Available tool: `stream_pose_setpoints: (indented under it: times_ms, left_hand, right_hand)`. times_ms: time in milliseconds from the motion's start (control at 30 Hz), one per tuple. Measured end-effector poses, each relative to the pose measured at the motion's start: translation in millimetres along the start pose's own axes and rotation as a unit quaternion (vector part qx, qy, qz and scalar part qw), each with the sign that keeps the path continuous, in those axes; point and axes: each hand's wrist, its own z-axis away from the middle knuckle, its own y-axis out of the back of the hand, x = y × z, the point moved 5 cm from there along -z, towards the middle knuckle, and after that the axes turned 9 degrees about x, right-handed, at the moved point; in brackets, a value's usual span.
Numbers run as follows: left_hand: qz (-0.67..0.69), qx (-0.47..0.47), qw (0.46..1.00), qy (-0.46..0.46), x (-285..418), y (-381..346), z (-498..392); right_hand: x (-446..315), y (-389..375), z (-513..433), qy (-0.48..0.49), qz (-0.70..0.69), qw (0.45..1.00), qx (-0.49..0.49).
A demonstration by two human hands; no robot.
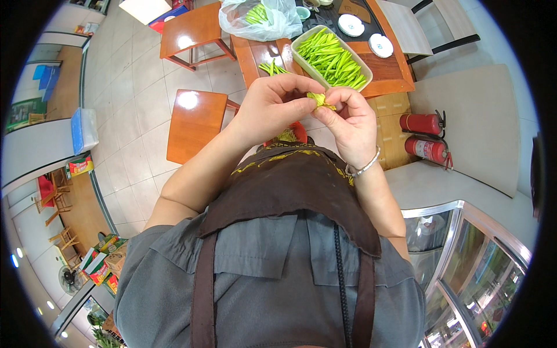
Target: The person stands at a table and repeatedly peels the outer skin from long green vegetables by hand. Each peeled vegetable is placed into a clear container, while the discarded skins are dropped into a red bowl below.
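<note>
Between the fingertips of both my hands is a crumpled, yellow-green flower or bud [320, 99]. My left hand [278, 98] pinches it from one side with thumb and index finger. On the other side, the thumb and fingers of my right hand [350, 117] grip it too. Just beyond my hands, a plastic tub [369, 82] full of long green buds or stems [333, 58] rests on the wooden table [389, 82]. A few loose green stems [273, 68] lie beside the tub, partly behind my left hand. Below my hands, a red container [299, 129] with pale green scraps is partly hidden.
A clear plastic bag [283, 24] of green stems and white round objects [350, 25] are on the table. Two wooden stools [196, 126] [191, 32] stand at left. Red fire extinguishers [424, 124] are at right, above a glass display case [470, 261].
</note>
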Motion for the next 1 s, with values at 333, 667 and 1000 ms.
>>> stream_pose_setpoints:
  times_ms: [333, 667, 1000]
  left_hand:
    - [0.104, -0.021, 0.994, 0.034, -7.0, 1.4, -3.6]
    - [0.272, 0.105, 0.956, 0.001, -30.3, 13.2, -19.4]
    - [0.262, 0.272, 0.926, -0.022, -46.3, 80.2, -44.9]
  right_hand:
    - [-1.7, -1.2, -0.2, -0.025, -0.04, 0.999, -0.003]
    - [2.8, 10.4, -1.2, -0.006, -0.161, 0.983, 0.085]
    - [44.0, 8.7, 10.5, -0.265, -0.053, 0.959, -0.091]
